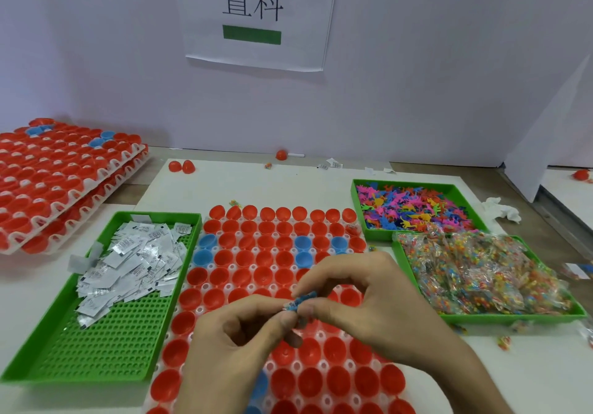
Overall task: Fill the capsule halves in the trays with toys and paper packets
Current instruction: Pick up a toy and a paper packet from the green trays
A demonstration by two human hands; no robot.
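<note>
Head view: my left grip (244,333) and right grip (369,298) together pinch a small blue toy (300,301) above the middle tray (254,267), whose halves (224,258) look almost all empty, so I judge filling barely begun, packets (128,259) piled at left.

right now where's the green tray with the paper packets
Head view, left side: the green packet tray lies beside the left edge of the central capsule tray, just in front of the stacked capsule trays.
</note>
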